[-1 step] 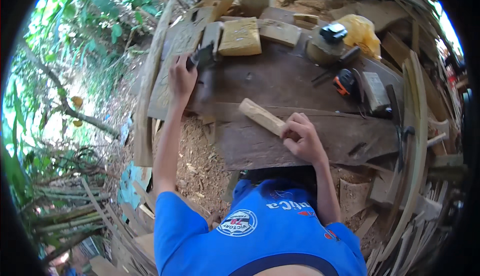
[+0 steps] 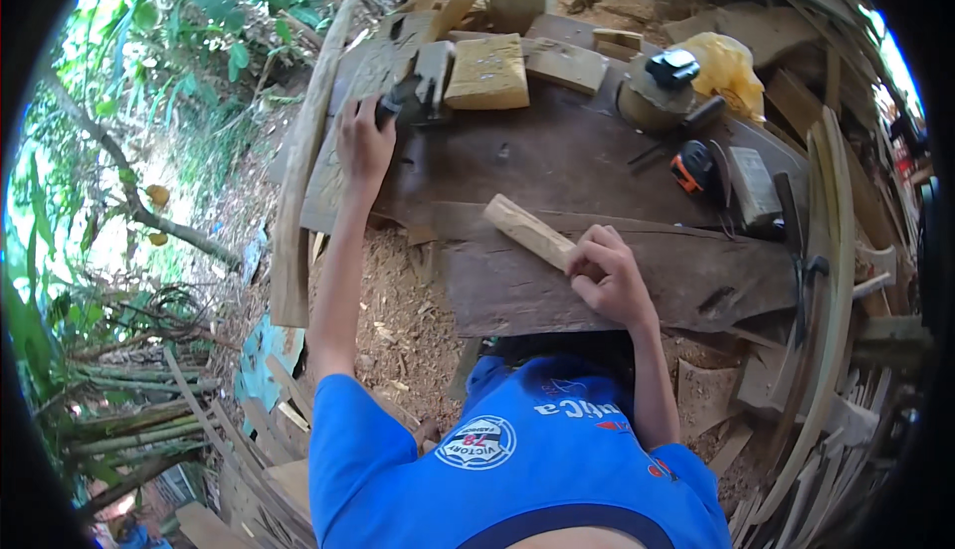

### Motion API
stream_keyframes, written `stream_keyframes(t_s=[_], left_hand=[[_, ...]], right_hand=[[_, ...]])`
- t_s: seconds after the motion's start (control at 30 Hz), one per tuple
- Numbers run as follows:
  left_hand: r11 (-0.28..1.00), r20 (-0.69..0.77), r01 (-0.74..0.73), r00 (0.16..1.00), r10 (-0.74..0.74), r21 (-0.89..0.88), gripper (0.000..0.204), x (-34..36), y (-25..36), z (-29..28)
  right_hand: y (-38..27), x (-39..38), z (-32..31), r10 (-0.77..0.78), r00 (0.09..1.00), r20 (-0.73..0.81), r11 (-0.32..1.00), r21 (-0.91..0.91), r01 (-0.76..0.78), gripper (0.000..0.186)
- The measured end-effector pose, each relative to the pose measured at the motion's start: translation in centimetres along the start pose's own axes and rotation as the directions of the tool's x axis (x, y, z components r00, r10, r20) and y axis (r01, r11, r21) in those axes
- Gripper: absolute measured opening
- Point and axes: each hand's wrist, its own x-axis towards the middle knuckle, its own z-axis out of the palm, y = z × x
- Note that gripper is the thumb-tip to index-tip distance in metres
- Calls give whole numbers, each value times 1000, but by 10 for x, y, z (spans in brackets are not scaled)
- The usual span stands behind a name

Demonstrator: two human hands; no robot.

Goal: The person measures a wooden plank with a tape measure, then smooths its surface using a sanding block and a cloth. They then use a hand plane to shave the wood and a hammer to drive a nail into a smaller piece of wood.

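Note:
My left hand (image 2: 365, 141) is closed around the dark handle of a tool (image 2: 390, 108) at the far left of the bench. Its dark head is blurred, so I cannot tell its kind; it is beside a pale wood block (image 2: 432, 70). My right hand (image 2: 609, 273) grips the near end of a short, pale wooden stick (image 2: 525, 231). That stick slants away to the left over the dark wooden bench (image 2: 557, 166), its far end apart from the left hand.
Squared wood blocks (image 2: 487, 72) line the bench's back edge. To the right are a round container (image 2: 652, 98), a yellow plastic bag (image 2: 724, 67), an orange-and-black tape measure (image 2: 692, 167), a pale rectangular block (image 2: 756, 181) and a hammer (image 2: 808, 271). Wood shavings (image 2: 383, 320) cover the ground.
The tool's head has swung slightly, from tilted up to nearer the pale block. The whole view has shifted a little; my right hand keeps its hold on the stick.

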Motion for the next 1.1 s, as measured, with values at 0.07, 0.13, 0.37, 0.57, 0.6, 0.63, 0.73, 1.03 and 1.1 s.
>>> stream_keyframes(t_s=[0.07,0.13,0.37,0.57,0.6,0.63,0.73,1.03,1.1], left_hand=[[974,12,-3,1000,0,228,29,10,4,-2],[898,190,-137,980,61,419,26,10,-15,14],[677,463,-451,868,180,582,18,-18,-20,31],[733,580,-432,812,63,525,13,-54,0,-14],[766,611,-411,791,30,494,13,-67,-1,-30],[804,675,-367,736,-57,467,13,-76,11,-51],[884,886,-267,375,-272,384,21,-112,35,-104],[973,969,112,-166,-182,202,28,-224,126,-109],[988,996,131,-13,-83,84,30,-221,123,-97]], right_hand=[[-2,-4,-1,50,999,-7,999,-4,-50,11],[-3,-2,3,7,1000,-17,1000,4,-7,11],[8,-2,3,-63,998,-21,998,-3,63,11],[-3,-19,9,-159,982,-102,953,-275,126,19],[-6,-28,12,-159,984,-77,940,-318,127,24],[-7,-39,12,-147,985,-91,929,-354,106,25],[-5,-65,13,-136,985,-108,860,-506,63,31],[12,-34,42,-334,888,-317,717,-697,21,25],[15,-19,43,-322,877,-356,712,-702,-23,24]])
